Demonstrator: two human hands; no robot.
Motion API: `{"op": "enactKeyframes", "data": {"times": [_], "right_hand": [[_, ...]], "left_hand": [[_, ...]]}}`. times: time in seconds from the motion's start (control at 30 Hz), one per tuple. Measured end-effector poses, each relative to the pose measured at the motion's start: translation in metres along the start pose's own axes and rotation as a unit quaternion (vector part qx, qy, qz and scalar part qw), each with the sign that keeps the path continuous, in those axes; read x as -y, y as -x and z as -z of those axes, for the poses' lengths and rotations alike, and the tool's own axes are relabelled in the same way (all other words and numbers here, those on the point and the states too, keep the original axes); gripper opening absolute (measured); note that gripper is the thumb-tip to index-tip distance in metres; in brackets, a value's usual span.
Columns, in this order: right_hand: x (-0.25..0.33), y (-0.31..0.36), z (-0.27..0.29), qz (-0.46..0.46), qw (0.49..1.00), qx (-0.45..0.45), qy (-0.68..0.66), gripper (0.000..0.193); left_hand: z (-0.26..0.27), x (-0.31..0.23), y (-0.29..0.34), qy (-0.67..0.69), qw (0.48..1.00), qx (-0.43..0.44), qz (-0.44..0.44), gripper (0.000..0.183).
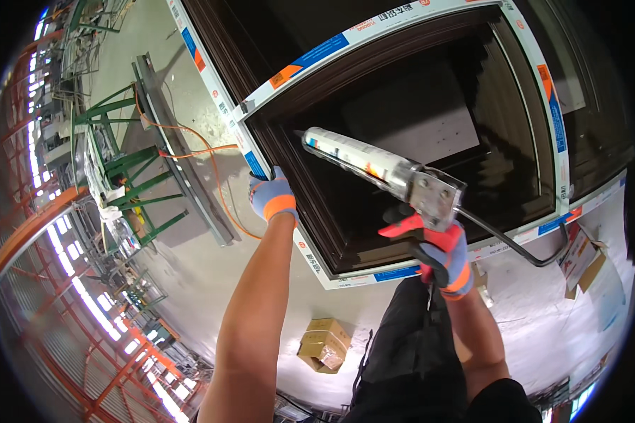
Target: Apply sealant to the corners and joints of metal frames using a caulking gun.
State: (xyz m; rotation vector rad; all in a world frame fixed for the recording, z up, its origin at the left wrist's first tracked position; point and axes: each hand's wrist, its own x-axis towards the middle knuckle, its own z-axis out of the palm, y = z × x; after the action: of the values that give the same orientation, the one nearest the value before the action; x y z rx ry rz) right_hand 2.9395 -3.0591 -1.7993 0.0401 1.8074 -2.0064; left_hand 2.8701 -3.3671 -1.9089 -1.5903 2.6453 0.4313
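Note:
A large dark window frame (346,257) with glass panes lies in front of me, its outer faces covered in white protective film with blue and orange patches. My left hand (270,194), in a grey-blue and orange glove, grips the frame's left edge. In my gloved right hand (444,261) is a caulking gun (435,197) with a clear head, a red handle and a long bent rod. A white sealant cartridge (356,155) sits in it. The cartridge's nozzle points left, toward the inner corner by the glass (430,127); whether it touches cannot be told.
Green metal stands (130,166) and long dark profiles (183,162) are at the left, with an orange hose (215,173) across the floor. One cardboard box (324,345) stands near my legs, another carton (582,261) at the right.

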Motion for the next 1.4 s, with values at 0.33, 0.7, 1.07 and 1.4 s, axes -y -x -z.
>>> {"op": "enactKeyframes", "data": {"times": [0.33, 0.7, 1.07, 1.4], "right_hand": [[0.024, 0.164, 0.057, -0.08, 0.991, -0.005, 0.108, 0.05], [0.024, 0.102, 0.077, -0.35, 0.928, 0.126, 0.01, 0.077], [-0.005, 0.025, 0.089, -0.349, 0.9, 0.259, 0.007, 0.063], [0.008, 0.048, 0.071, -0.306, 0.913, 0.271, -0.023, 0.038]], "left_hand": [[0.012, 0.06, -0.01, 0.057, 0.998, 0.015, -0.035, 0.052], [0.011, 0.069, -0.019, 0.031, 0.998, 0.049, 0.008, 0.044], [-0.005, 0.063, -0.022, 0.01, 1.0, 0.009, 0.001, 0.046], [0.036, 0.057, 0.018, 0.014, 1.0, 0.01, -0.009, 0.044]]}}
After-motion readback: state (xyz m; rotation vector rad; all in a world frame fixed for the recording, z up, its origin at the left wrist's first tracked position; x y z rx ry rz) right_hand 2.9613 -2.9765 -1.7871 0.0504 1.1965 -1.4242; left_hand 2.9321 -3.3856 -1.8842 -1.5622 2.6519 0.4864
